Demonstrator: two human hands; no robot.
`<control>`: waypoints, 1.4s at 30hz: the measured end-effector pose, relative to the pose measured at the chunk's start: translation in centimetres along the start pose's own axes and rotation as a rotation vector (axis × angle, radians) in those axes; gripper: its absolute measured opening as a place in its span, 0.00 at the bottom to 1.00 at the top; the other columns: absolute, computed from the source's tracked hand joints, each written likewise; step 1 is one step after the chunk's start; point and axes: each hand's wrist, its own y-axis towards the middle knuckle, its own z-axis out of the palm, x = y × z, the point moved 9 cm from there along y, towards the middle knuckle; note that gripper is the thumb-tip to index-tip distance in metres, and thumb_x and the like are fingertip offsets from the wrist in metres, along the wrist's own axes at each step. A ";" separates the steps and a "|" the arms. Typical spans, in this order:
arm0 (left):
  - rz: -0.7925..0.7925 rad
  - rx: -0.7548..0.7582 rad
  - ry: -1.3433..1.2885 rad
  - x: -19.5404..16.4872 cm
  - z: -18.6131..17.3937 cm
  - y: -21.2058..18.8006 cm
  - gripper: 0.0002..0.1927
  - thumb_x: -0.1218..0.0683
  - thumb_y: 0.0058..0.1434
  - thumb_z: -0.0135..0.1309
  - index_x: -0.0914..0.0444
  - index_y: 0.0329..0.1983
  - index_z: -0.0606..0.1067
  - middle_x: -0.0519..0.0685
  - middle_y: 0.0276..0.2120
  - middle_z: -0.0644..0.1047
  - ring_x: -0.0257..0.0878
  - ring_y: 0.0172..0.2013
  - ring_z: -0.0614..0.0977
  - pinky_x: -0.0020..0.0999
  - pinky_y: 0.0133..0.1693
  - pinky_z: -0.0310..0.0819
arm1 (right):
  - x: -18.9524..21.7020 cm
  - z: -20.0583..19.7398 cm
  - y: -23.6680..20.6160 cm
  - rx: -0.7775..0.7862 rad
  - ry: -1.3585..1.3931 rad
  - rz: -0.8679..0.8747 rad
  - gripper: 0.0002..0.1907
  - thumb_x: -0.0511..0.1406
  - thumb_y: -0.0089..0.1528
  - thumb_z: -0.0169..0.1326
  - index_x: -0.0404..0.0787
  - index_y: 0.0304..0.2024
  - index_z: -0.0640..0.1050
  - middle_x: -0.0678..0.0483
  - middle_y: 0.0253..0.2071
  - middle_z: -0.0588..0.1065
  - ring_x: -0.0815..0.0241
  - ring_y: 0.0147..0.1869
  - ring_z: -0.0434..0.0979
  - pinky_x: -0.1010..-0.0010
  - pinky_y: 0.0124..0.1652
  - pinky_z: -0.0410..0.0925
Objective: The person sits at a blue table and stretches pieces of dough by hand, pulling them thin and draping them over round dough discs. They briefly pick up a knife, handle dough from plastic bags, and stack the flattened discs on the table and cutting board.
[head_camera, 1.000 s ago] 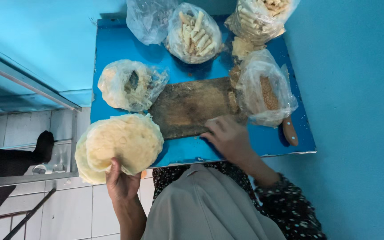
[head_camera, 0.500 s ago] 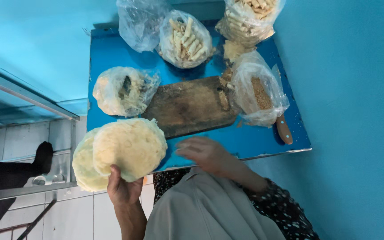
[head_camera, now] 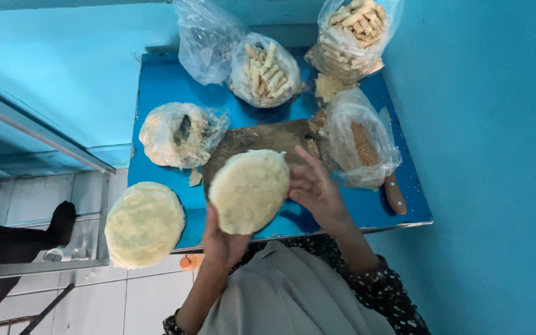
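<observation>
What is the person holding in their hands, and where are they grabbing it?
A round pale flatbread. The left hand grips its lower edge, and the right hand touches its right edge, above the wooden board.

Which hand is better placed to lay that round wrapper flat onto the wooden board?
Left, probably. The left hand grips the round wrapper from below, just above the wooden board. The right hand only touches its edge with open fingers, so it can steady it.
</observation>
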 end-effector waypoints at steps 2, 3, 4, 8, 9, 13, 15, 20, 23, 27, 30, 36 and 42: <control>-0.077 0.121 0.059 1.5 0.6 -0.2 0.41 0.31 0.67 0.41 0.58 0.76 0.57 0.49 0.73 0.63 0.48 0.71 0.65 0.50 0.71 0.54 | -1.5 0.7 0.2 0.035 0.280 0.107 0.42 0.26 0.61 0.58 0.44 0.75 0.57 0.47 0.56 0.77 0.58 0.58 0.78 0.64 0.52 0.74; -0.090 0.292 0.009 1.3 1.7 -0.6 0.43 0.30 0.68 0.41 0.61 0.77 0.57 0.51 0.73 0.63 0.49 0.71 0.65 0.50 0.71 0.54 | -1.4 0.4 0.3 0.029 0.270 0.076 0.42 0.25 0.62 0.59 0.43 0.76 0.58 0.45 0.55 0.77 0.57 0.57 0.78 0.64 0.52 0.74; -0.102 0.461 -0.042 0.7 2.6 -1.4 0.46 0.28 0.70 0.40 0.65 0.77 0.58 0.54 0.73 0.64 0.50 0.72 0.66 0.49 0.71 0.55 | -1.1 0.2 0.3 0.023 0.260 0.045 0.42 0.25 0.63 0.59 0.42 0.76 0.58 0.44 0.53 0.78 0.56 0.56 0.79 0.63 0.52 0.74; -0.247 0.392 -0.214 0.4 1.0 -0.7 0.51 0.25 0.66 0.39 0.67 0.76 0.55 0.59 0.73 0.62 0.53 0.70 0.67 0.53 0.69 0.57 | 0.1 0.8 0.7 0.148 0.102 -0.007 0.39 0.26 0.63 0.60 0.42 0.74 0.61 0.47 0.55 0.77 0.57 0.58 0.78 0.67 0.55 0.73; -0.289 0.297 -0.133 1.4 0.2 -0.4 0.48 0.27 0.66 0.38 0.66 0.76 0.56 0.57 0.72 0.63 0.51 0.69 0.68 0.52 0.68 0.58 | 0.6 1.6 1.0 0.165 -0.009 -0.065 0.37 0.28 0.63 0.60 0.42 0.73 0.63 0.47 0.59 0.75 0.57 0.59 0.77 0.66 0.55 0.73; -0.315 0.057 0.101 3.9 -1.5 0.0 0.38 0.35 0.69 0.37 0.61 0.75 0.57 0.52 0.70 0.66 0.47 0.67 0.69 0.49 0.67 0.61 | 4.0 4.9 0.8 0.021 -0.804 -0.488 0.33 0.35 0.64 0.64 0.43 0.70 0.68 0.49 0.59 0.77 0.49 0.60 0.78 0.58 0.56 0.71; -0.241 0.025 0.116 3.8 -1.6 0.1 0.35 0.37 0.71 0.37 0.62 0.74 0.57 0.52 0.69 0.67 0.47 0.67 0.69 0.48 0.67 0.62 | 5.0 5.4 -0.8 -0.107 -0.902 -0.564 0.31 0.39 0.60 0.66 0.43 0.64 0.72 0.46 0.55 0.74 0.45 0.56 0.76 0.55 0.50 0.71; -0.009 0.094 0.088 2.4 -1.0 0.2 0.39 0.33 0.73 0.32 0.64 0.76 0.56 0.52 0.69 0.66 0.47 0.68 0.67 0.46 0.65 0.59 | 2.6 6.3 -2.7 0.098 -0.704 -0.413 0.28 0.42 0.54 0.70 0.42 0.54 0.78 0.47 0.50 0.77 0.50 0.51 0.81 0.61 0.45 0.75; -0.016 0.123 0.089 3.1 -0.9 0.2 0.41 0.31 0.70 0.29 0.62 0.75 0.56 0.50 0.69 0.66 0.44 0.69 0.66 0.43 0.69 0.58 | 1.3 5.2 -1.9 0.091 -0.559 -0.289 0.14 0.34 0.63 0.65 0.43 0.51 0.81 0.51 0.50 0.82 0.57 0.50 0.87 0.69 0.44 0.79; -0.028 0.172 0.111 3.9 0.2 0.5 0.40 0.31 0.74 0.29 0.63 0.76 0.55 0.54 0.67 0.66 0.47 0.65 0.67 0.47 0.66 0.58 | 1.5 5.1 -2.4 0.136 -0.441 -0.303 0.17 0.32 0.57 0.66 0.37 0.48 0.79 0.47 0.49 0.80 0.56 0.49 0.84 0.68 0.44 0.77; -0.035 0.229 0.118 3.8 1.8 0.9 0.39 0.32 0.79 0.30 0.67 0.77 0.56 0.58 0.65 0.67 0.51 0.62 0.68 0.50 0.64 0.57 | 1.1 5.0 -2.6 0.159 -0.415 -0.315 0.14 0.31 0.59 0.64 0.35 0.47 0.79 0.48 0.50 0.80 0.58 0.49 0.84 0.70 0.45 0.76; 0.020 0.214 0.202 2.4 3.4 1.7 0.38 0.34 0.72 0.33 0.59 0.77 0.50 0.49 0.71 0.62 0.42 0.71 0.63 0.43 0.71 0.54 | -2.7 3.6 -1.7 0.095 -0.264 -0.088 0.06 0.30 0.68 0.55 0.34 0.45 0.81 0.50 0.45 0.81 0.62 0.48 0.81 0.72 0.47 0.73; -0.011 0.177 0.253 2.1 3.5 1.3 0.41 0.35 0.72 0.38 0.60 0.80 0.46 0.53 0.71 0.59 0.44 0.70 0.63 0.45 0.69 0.56 | -1.9 4.3 -2.0 0.121 -0.204 -0.107 0.05 0.28 0.68 0.56 0.33 0.44 0.81 0.50 0.50 0.80 0.62 0.53 0.81 0.71 0.51 0.75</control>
